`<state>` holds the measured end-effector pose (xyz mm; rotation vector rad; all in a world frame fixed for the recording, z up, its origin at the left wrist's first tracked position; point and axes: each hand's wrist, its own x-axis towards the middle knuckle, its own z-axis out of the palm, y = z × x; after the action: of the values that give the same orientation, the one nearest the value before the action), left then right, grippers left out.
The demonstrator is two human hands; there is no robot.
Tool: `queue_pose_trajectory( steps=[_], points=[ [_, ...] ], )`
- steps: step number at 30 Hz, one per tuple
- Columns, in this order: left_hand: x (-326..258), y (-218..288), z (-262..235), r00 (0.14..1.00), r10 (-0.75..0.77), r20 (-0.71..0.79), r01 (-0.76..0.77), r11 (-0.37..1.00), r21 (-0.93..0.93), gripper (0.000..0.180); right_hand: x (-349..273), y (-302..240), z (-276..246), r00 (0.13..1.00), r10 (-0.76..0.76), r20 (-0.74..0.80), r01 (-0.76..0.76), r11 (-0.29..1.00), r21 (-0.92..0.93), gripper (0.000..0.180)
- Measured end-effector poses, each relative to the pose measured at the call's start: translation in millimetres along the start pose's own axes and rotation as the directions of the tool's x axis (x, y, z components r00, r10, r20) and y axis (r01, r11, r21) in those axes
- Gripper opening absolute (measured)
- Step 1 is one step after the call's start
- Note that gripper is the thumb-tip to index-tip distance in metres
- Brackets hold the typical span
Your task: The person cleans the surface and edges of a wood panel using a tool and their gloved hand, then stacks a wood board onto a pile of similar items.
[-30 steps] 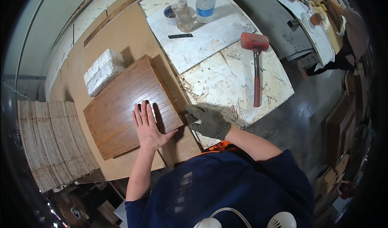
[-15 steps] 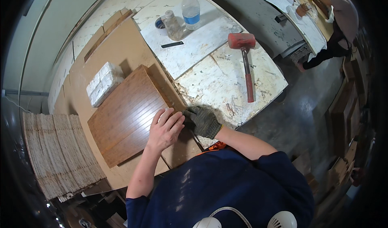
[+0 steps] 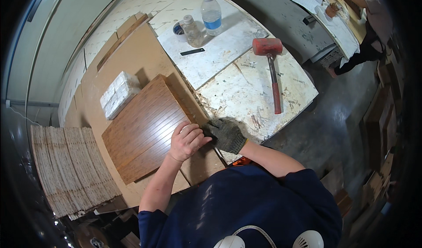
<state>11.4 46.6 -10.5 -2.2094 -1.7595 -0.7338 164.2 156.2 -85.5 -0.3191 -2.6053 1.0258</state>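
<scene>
Hands point(image 3: 188, 141) closer together, at board's point(image 3: 140, 131) corner

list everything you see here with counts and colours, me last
grooved wooden panel: 1, brown, on tan board
wrapped block: 1, white, beyond panel
stacked sheets: several, pale brown, far left
mallet: 1, red head, table's right
bottles: 2, clear, table's far side
round item: 1, dark, beside smaller bottle
flat strip: 1, black, nearer than bottles
worktable: 1, whitish, centre
second table: 1, cluttered, upper right
co-worker: 1, dark trousers, upper right
left hand: 1, bare, panel's near-right corner
right hand: 1, grey glove, beside left hand
</scene>
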Motion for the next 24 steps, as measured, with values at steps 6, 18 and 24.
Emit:
queue_pose_trajectory(
  steps=[6,18,24],
  points=[
    [-0.9,-2.2,-0.5,1.0,-0.002,-0.013,0.001,0.999,-0.041,0.032,-0.3,1.4,2.8,1.0,-0.03,-0.008,0.03,1.0,-0.007,0.038],
    [-1.1,-3.3,-1.9,0.99,-0.136,0.027,0.137,0.987,-0.082,0.036,1.3,1.5,4.6,0.999,-0.026,-0.031,0.026,1.0,-0.001,0.036],
    [-3.0,-4.3,-2.7,0.994,-0.088,0.06,0.093,0.992,-0.089,0.036,2.3,-0.9,1.8,0.998,-0.038,-0.04,0.038,0.999,-0.003,0.033]
  ],
)
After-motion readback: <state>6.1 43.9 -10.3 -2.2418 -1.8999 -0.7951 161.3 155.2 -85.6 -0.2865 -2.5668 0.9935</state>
